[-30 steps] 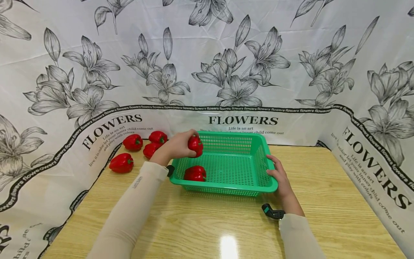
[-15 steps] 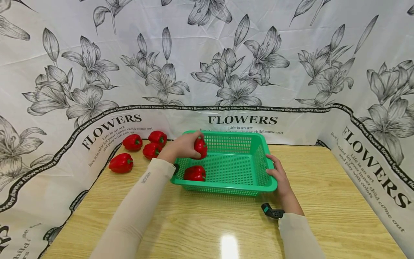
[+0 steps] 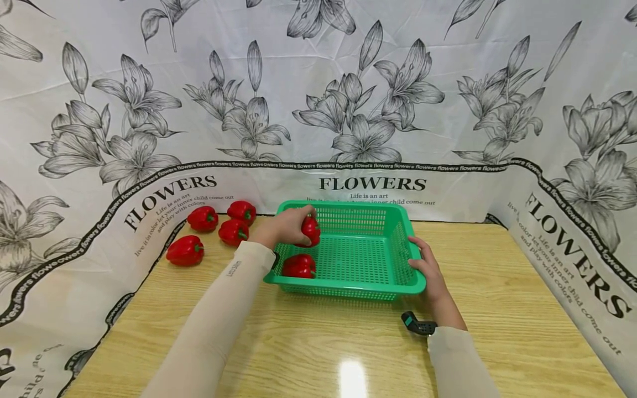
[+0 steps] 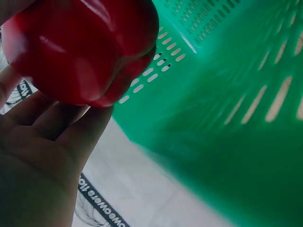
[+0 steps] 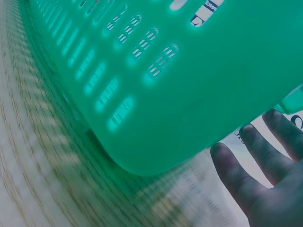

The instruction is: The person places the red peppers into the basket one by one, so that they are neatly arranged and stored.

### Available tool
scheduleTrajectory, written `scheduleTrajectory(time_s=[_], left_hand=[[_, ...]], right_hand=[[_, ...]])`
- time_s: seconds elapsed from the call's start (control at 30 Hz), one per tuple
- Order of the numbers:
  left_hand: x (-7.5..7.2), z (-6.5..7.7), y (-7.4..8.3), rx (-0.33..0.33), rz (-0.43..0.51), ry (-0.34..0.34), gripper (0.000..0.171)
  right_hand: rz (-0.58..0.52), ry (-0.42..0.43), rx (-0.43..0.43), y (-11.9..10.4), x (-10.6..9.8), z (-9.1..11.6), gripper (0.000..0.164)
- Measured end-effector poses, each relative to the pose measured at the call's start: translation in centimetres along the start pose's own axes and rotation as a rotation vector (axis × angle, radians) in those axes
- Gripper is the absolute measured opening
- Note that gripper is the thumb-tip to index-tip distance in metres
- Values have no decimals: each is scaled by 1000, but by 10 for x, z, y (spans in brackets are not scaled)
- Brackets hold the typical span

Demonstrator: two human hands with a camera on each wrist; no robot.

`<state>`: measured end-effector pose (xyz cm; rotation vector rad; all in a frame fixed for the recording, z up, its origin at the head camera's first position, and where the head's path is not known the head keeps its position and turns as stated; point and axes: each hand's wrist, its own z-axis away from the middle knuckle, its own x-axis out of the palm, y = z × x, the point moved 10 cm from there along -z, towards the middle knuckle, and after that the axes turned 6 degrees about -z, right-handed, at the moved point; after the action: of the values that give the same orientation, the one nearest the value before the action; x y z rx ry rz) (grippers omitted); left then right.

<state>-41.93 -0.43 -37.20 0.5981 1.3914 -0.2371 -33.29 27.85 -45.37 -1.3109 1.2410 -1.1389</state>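
Note:
A green plastic basket [image 3: 348,290] with slotted walls stands on the table. In the head view my left hand [image 3: 288,225] reaches over its left rim and grips a red bell pepper [image 3: 311,229] inside the back left part. The left wrist view shows this bell pepper [image 4: 85,52] close up, with fingers curled along its side. Another bell pepper [image 3: 298,266] lies in the basket's front left corner. My right hand [image 3: 432,273] holds the basket's right rim; in the right wrist view its fingers [image 5: 236,168] meet the outer wall.
Several red bell peppers lie on the wooden table [image 3: 497,287] left of the basket, one of them a bell pepper [image 3: 185,251] nearest the front. A floral cloth [image 3: 368,138] hangs behind the table and along both sides.
My left hand has moved right and slightly down into the basket with the bell pepper in its grip. My right hand stays on the right rim.

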Motion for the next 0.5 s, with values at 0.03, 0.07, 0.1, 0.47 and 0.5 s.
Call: scheduleTrajectory(time_s=[0.03, 0.07, 0.1, 0.47, 0.5], left_hand=[[2, -1, -1, -7, -5, -8, 56], [4, -1, -3, -14, -7, -16, 56], [6, -2, -4, -21, -11, -25, 57], [19, -12, -7, -61, -24, -92, 66], [19, -12, -7, -64, -27, -95, 68]], right_hand=[[0, 1, 1, 0, 0, 0, 54], [3, 1, 1, 0, 0, 0, 54], [1, 1, 1, 0, 0, 0, 54], [0, 1, 2, -2, 1, 1, 53], [1, 2, 1, -2, 1, 1, 53]])
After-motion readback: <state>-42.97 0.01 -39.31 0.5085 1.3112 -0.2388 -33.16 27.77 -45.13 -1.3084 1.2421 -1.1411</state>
